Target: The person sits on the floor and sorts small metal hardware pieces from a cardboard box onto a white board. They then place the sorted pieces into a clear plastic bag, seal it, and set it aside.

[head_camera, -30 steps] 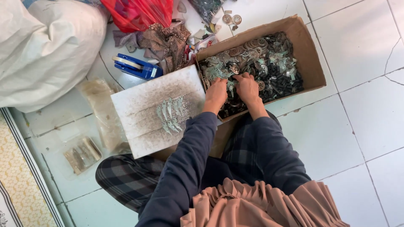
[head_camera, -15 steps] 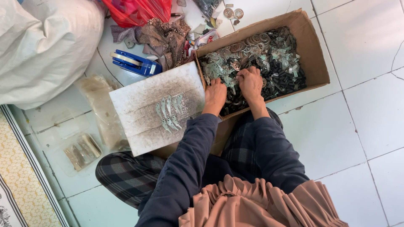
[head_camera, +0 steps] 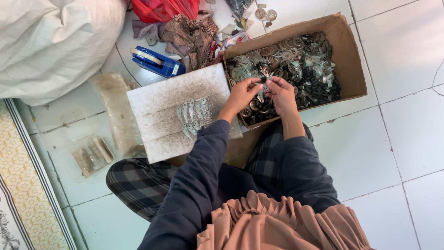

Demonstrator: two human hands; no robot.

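I sit cross-legged on a white tiled floor. In front of my knees stands an open cardboard box (head_camera: 351,55) filled with several small metal parts (head_camera: 296,58), round and flat. My left hand (head_camera: 241,95) and my right hand (head_camera: 280,92) meet over the box's near edge, fingertips pinched together on a small metal piece (head_camera: 265,86). Left of the box lies a worn white board (head_camera: 162,99) with a row of several curved metal blades (head_camera: 190,115) on it.
A blue tape dispenser (head_camera: 156,61) lies behind the board, next to crumpled cloth (head_camera: 194,32) and a red bag (head_camera: 164,8). A big white sack (head_camera: 51,44) fills the top left. Clear plastic bags (head_camera: 92,155) lie at left, a patterned mat (head_camera: 23,194) beyond.
Both hands have lifted out of the pile in the box and come together at its near edge, holding a small metal piece between the fingertips.
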